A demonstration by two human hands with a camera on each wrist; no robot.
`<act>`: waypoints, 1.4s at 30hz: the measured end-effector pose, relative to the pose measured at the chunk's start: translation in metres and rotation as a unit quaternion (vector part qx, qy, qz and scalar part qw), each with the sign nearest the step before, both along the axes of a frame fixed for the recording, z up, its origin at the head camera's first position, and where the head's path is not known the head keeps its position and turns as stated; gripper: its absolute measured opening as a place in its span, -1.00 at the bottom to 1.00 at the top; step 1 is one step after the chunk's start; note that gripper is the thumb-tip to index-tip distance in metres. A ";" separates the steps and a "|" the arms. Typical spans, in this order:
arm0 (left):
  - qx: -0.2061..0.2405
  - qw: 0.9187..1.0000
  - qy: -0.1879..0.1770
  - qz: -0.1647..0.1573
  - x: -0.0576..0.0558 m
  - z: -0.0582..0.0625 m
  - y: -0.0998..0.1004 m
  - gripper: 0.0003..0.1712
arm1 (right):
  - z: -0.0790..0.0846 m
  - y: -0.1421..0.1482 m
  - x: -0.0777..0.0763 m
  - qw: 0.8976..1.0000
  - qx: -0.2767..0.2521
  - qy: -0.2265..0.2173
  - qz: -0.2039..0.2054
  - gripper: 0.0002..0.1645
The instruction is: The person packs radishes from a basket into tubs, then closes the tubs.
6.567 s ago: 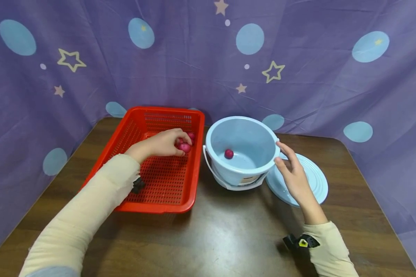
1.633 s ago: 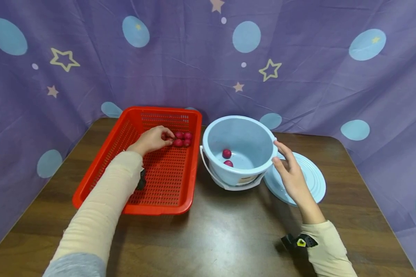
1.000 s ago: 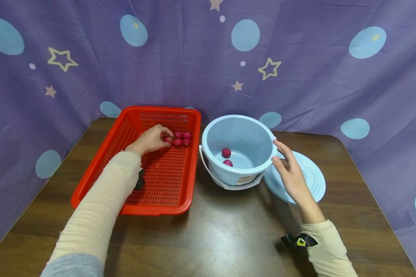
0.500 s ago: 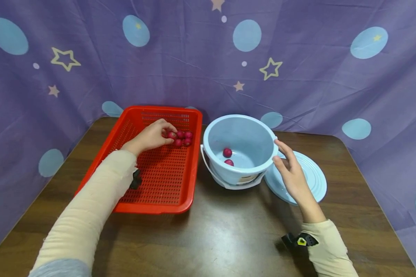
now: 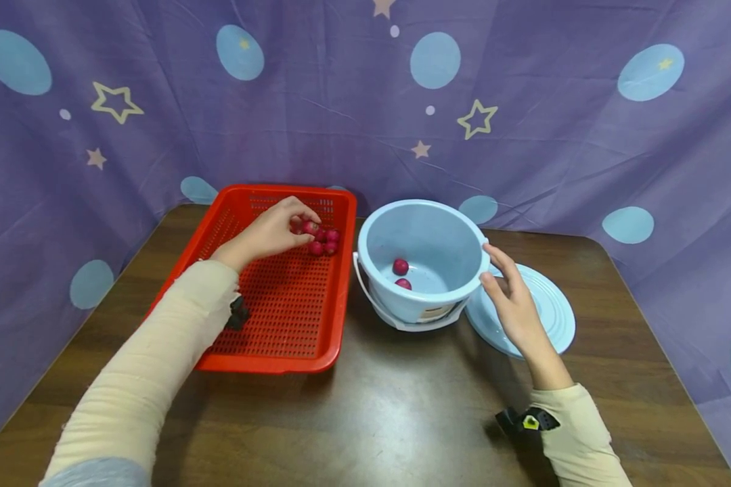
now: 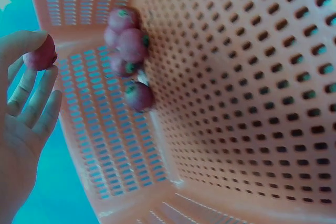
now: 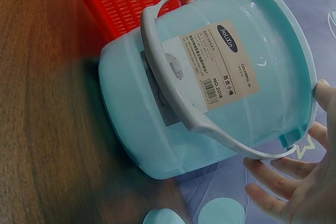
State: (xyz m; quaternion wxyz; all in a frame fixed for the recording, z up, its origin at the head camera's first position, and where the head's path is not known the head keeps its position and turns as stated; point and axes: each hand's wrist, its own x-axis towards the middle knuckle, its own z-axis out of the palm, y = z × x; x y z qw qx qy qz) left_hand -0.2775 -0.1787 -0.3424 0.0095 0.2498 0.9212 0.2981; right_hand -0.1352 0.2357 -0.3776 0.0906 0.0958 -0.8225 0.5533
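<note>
the left hand (image 5: 274, 231) pinches one red radish (image 5: 310, 228) between thumb and fingers, holding it over the far right part of the red basket (image 5: 280, 325). other radishes (image 5: 315, 249) lie clustered below it against the basket's right wall; the left wrist view shows five. to the right stands the light blue bucket (image 5: 396, 306), its handle (image 5: 423, 328) hanging down the near side, with two radishes (image 5: 401, 266) inside. the right hand (image 5: 516, 311) touches the bucket's right rim, fingers loosely spread. a round blue lid (image 5: 553, 314) lies right of the bucket on the wooden counter (image 5: 390, 412).
</note>
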 end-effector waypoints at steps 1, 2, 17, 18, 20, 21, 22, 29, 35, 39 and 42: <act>0.003 1.000 0.004 -0.001 0.001 0.002 0.002 -0.67 | 0.000 0.000 0.000 1.000 0.000 0.000 0.000 -0.39; 0.006 1.000 0.009 -0.001 0.002 0.005 0.004 -0.67 | 0.000 0.000 0.000 1.000 0.001 -0.001 0.000 -0.39; 0.050 0.995 0.068 -0.054 0.021 0.035 0.039 -0.71 | 0.002 -0.001 0.000 1.000 0.005 -0.002 -0.001 -0.39; 0.056 0.994 0.070 -0.057 0.023 0.036 0.042 -0.72 | 0.002 -0.001 0.000 1.000 0.005 -0.002 -0.001 -0.39; 0.065 0.994 0.071 -0.060 0.026 0.040 0.046 -0.72 | 0.002 -0.001 0.000 1.000 0.004 -0.003 0.000 -0.39; 0.069 0.993 0.072 -0.063 0.028 0.041 0.048 -0.72 | 0.002 -0.001 0.000 1.000 0.003 -0.003 0.000 -0.39; 0.072 0.993 0.072 -0.065 0.029 0.042 0.050 -0.72 | 0.002 -0.001 0.000 1.000 0.001 -0.003 0.000 -0.40; 0.079 0.989 0.079 -0.092 0.035 0.046 0.064 -0.72 | 0.001 -0.001 0.000 1.000 0.003 -0.002 -0.002 -0.40; 0.083 0.987 0.079 -0.110 0.039 0.049 0.072 -0.72 | 0.000 0.000 0.000 1.000 0.000 0.000 0.001 -0.40; 0.075 0.987 0.066 -0.124 0.043 0.051 0.076 -0.71 | 0.000 0.000 0.000 1.000 -0.001 0.000 0.001 -0.40; 0.059 0.989 0.052 -0.126 0.045 0.052 0.078 -0.70 | 0.000 0.000 0.000 1.000 0.003 -0.001 0.000 -0.40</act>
